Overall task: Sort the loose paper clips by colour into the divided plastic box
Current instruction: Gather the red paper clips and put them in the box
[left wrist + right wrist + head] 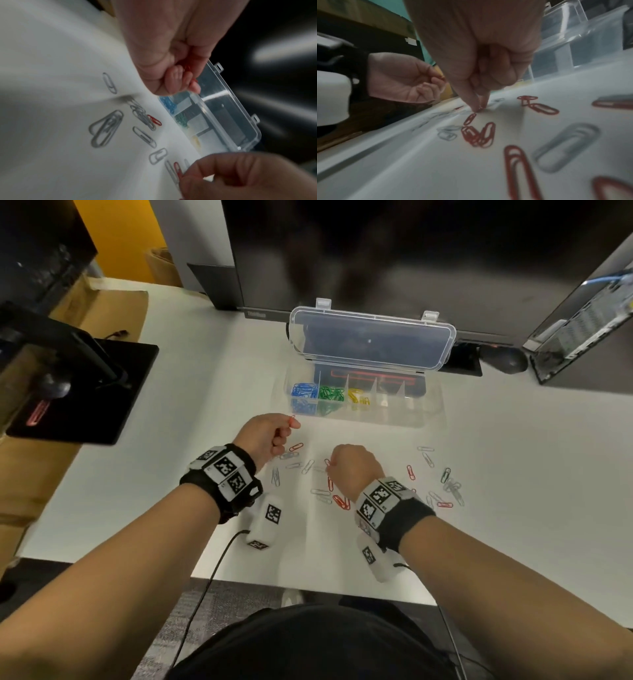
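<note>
The clear divided box (424, 405) stands open at the back of the white desk (205, 378), with blue clips (303, 392), green clips (330, 394) and yellow clips (358, 398) in separate compartments. My left hand (291, 424) hovers just in front of the box's left end, fingers curled, pinching red clips (187, 67). My right hand (328, 465) is down on the desk, thumb and finger pinching a red clip (479, 108) that lies among the loose ones. Red clips (342, 501), silver clips (320, 493) and a green clip (445, 474) are scattered in front of the box.
A dark monitor (376, 251) stands right behind the box's raised lid (373, 337). A black stand base (85, 392) sits at the left, a computer case (582, 330) and a mouse (507, 361) at the right. A cable (212, 570) hangs off the front edge.
</note>
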`<state>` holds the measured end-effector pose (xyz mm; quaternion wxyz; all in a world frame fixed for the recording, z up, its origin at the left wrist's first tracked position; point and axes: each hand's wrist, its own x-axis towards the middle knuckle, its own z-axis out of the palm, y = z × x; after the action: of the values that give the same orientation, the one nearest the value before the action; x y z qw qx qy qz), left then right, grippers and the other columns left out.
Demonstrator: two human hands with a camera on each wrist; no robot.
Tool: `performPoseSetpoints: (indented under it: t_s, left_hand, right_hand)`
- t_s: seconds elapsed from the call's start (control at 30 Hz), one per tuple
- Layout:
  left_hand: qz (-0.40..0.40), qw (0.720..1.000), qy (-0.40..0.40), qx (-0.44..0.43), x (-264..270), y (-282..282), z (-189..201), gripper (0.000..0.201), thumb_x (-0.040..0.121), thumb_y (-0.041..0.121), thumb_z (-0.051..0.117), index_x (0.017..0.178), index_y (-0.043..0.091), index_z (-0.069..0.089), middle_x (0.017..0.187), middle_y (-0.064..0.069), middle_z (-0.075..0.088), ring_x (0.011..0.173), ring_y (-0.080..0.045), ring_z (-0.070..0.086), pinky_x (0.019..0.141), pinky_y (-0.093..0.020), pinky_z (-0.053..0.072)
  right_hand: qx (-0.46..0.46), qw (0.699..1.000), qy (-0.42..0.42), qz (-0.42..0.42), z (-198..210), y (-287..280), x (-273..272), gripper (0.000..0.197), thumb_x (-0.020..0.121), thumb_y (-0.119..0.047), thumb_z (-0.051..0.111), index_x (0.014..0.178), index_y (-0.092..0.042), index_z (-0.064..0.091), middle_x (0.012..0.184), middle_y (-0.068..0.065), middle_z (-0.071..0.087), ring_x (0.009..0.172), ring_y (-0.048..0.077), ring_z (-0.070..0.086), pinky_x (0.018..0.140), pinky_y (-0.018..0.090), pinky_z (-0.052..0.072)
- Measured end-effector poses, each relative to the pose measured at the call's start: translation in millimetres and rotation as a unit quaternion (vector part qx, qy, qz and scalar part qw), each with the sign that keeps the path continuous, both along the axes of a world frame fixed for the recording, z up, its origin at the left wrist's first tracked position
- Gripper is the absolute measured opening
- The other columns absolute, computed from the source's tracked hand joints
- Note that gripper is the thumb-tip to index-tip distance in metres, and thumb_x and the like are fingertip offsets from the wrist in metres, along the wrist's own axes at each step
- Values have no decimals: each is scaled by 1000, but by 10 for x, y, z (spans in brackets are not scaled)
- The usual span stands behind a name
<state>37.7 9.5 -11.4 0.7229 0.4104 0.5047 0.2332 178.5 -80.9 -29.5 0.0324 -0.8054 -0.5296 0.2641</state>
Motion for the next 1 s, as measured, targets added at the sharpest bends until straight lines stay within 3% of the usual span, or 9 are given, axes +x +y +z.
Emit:
performPoseSetpoints:
  t_s: [0.13, 0.23, 0.33, 0.43, 0.5, 0.6, 0.73, 0.83, 1.0]
  left_hand:
    - [46, 992, -45, -104, -164, 11, -17, 38, 93, 28, 44, 57, 15, 43, 48, 4, 36, 32, -6, 29, 33, -15, 23]
    - [26, 998, 3, -51, -130, -5, -28, 34, 97, 19, 44, 64, 11, 49, 55, 0, 45, 31, -3, 39, 33, -13, 29]
    - [11, 1000, 23, -12, -62, 20, -5, 25, 95, 0, 41, 75, 4, 57, 66, -7, 49, 33, -3, 44, 34, -12, 34]
    - [-34, 990, 130, 32, 30, 90, 17, 20, 92, 2, 45, 78, 5, 59, 66, -8, 46, 46, -14, 40, 34, -14, 30]
    - [-154, 923, 313, 165, 107, 116, -17, 20, 90, 17, 53, 92, 2, 66, 82, -11, 58, 71, -23, 55, 53, -21, 46]
    - [-286, 769, 483, 304, 190, 80, -92, 35, 85, 33, 57, 107, 5, 63, 112, -10, 64, 104, -27, 60, 79, -28, 44]
    - [-329, 730, 504, 324, 340, 72, -129, 29, 87, 18, 53, 110, 2, 60, 119, -14, 62, 109, -30, 59, 83, -30, 46]
    - [-348, 715, 511, 326, 431, 78, -129, 29, 89, 15, 50, 112, 0, 57, 120, -16, 60, 110, -30, 59, 85, -30, 46]
    - [-356, 730, 483, 327, 463, 54, -96, 31, 93, 20, 44, 109, 0, 59, 116, -16, 61, 108, -30, 57, 86, -32, 45]
  right_hand:
    - [-43, 999, 17, -17, 8, 69, 62, 26, 87, -24, 56, 100, -2, 63, 106, 12, 66, 98, 28, 63, 73, 30, 47]
    - [-35, 984, 157, -69, 48, 44, 185, 25, 86, -24, 59, 88, 0, 64, 85, 11, 63, 77, 23, 61, 64, 31, 47]
    - [32, 837, 488, -245, 115, -83, 356, 19, 83, -1, 46, 66, -10, 47, 65, 6, 46, 48, 12, 40, 39, 21, 24]
    - [85, 663, 672, -318, 182, -218, 560, 19, 72, 5, 34, 65, -11, 43, 63, 4, 50, 48, 11, 44, 33, 15, 25]
    - [108, 620, 705, -326, 217, -254, 656, 11, 65, -2, 40, 67, -10, 47, 62, 3, 53, 48, 12, 46, 34, 14, 27]
    - [98, 715, 598, -348, 219, -217, 720, 15, 80, -7, 50, 66, -12, 53, 63, 3, 48, 45, 10, 40, 34, 16, 25]
    - [8, 975, 144, -166, 148, -213, 560, 20, 84, -26, 64, 87, -6, 67, 79, 5, 60, 69, 19, 57, 60, 29, 47]
    - [-10, 998, -31, -61, 72, -236, 355, 22, 88, -25, 54, 94, -8, 65, 97, 7, 67, 85, 24, 63, 68, 29, 47]
    - [-36, 997, -30, -54, 62, -94, 346, 15, 89, -15, 49, 93, -6, 60, 104, 12, 65, 82, 26, 59, 67, 28, 43]
